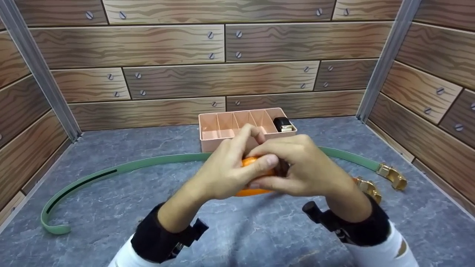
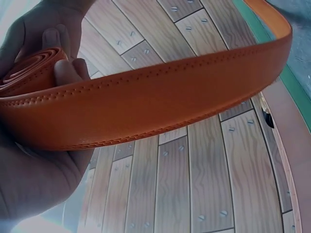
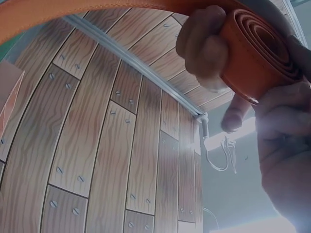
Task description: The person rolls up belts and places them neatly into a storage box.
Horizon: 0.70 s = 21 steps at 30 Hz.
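An orange leather belt [image 2: 160, 102] with stitched edges is rolled into a tight coil [image 3: 252, 53] at one end. My left hand [image 1: 224, 170] grips the coil from the left, its thumb lying across the front. From the other side my right hand [image 1: 308, 167] curls its fingers round the same coil, and the two hands' fingers meet over it. The head view shows only bits of orange between and below the hands. In the left wrist view the loose length runs out to the right and bends back at the far end.
A green belt [image 1: 148, 162] curves across the grey table behind the hands, ending right in a gold buckle [image 1: 391, 176]. Another gold buckle [image 1: 369, 188] lies beside my right wrist. Behind stands a pink divided tray [image 1: 219, 144] with a black item [image 1: 282, 123] in its right compartment.
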Tool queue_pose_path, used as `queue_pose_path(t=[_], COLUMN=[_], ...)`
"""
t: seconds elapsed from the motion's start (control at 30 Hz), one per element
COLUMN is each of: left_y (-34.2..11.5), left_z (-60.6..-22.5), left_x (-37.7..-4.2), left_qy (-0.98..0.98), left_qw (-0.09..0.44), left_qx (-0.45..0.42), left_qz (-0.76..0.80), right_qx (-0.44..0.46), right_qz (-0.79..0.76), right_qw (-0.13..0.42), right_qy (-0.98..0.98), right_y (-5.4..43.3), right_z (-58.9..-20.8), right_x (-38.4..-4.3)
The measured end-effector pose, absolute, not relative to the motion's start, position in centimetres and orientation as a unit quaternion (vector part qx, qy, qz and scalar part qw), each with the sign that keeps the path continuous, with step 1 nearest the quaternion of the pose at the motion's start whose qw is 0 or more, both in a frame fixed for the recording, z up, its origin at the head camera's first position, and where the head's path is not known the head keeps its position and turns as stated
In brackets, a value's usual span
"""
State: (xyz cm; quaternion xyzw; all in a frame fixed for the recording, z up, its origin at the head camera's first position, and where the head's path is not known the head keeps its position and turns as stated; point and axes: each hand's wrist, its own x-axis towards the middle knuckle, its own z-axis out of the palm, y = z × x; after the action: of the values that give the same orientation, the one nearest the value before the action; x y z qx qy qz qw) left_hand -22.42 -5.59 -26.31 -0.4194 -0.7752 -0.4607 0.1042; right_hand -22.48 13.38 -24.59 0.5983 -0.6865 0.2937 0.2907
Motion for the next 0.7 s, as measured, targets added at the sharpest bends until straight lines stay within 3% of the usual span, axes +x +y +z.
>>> queue_pose_path(t=[0.27, 0.5, 0.7], left_y=[-5.83, -5.73, -6.02], left_z=[-25.89, -25.99, -25.79], left_x=[-22.48, -22.24, -22.43], left_qy=[-0.667, -0.760, -0.710], left_qw=[-0.003, 0.051, 0.022], left_qx=[-0.441, -0.398, -0.435], left_qz=[-0.600, -0.511, -0.553], right_qx=[0.599, 0.579, 0.587], right_qz=[0.367, 0.287, 0.314], right_qw=[0.273, 0.307, 0.328], right_qy=[-0.657, -0.698, -0.671], right_y=[13.73, 13.64, 13.29], right_z=[-24.47, -24.66, -24.84], right_x=[-22.91, -22.38, -22.71])
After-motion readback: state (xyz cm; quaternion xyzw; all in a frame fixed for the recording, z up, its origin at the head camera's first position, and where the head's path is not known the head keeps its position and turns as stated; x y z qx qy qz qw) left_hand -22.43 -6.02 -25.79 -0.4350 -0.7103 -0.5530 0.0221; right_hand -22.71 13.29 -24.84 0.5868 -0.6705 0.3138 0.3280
